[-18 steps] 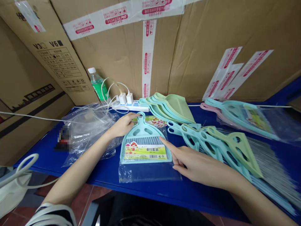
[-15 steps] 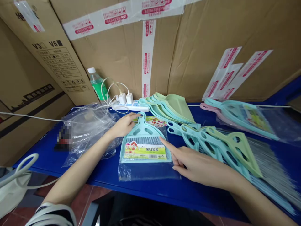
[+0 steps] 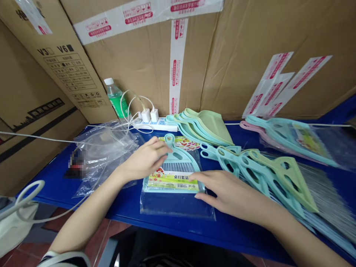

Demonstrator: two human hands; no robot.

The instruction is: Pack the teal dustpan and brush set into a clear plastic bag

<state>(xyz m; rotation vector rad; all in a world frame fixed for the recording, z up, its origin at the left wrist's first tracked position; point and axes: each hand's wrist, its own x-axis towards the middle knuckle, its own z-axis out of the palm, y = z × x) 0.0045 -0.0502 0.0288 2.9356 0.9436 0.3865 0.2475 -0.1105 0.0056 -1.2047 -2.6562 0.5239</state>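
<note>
We have the bagged brush-and-dustpan set (image 3: 174, 174) lying flat at the near middle of the blue desk (image 3: 122, 202). The left hand (image 3: 144, 159) rests palm down on the set's left side, fingers loosely curved over the brush handle; we cannot tell whether they grip it. The right hand (image 3: 225, 193) lies flat and open, fingertips touching the set's right edge and holding nothing.

Risks, in our judgement:
- The clear bag (image 3: 178, 205) is thin, glossy film with a loose near flap overhanging the desk's near edge; a sideways push may slide the whole set off.
- Pressing unevenly may crease the printed paper label (image 3: 174, 180) or trap air in the film.
- The right forearm lies close to the row of loose brushes (image 3: 258, 170); a wide elbow sweep may scatter them.

Materials: the dustpan is smooth, rigid, pale-blue plastic, fan-shaped with a looped handle; the bristles are fine grey fibres. A heap of crinkled empty bags (image 3: 105, 148) lies left, nested dustpans (image 3: 205, 128) far centre.
</note>
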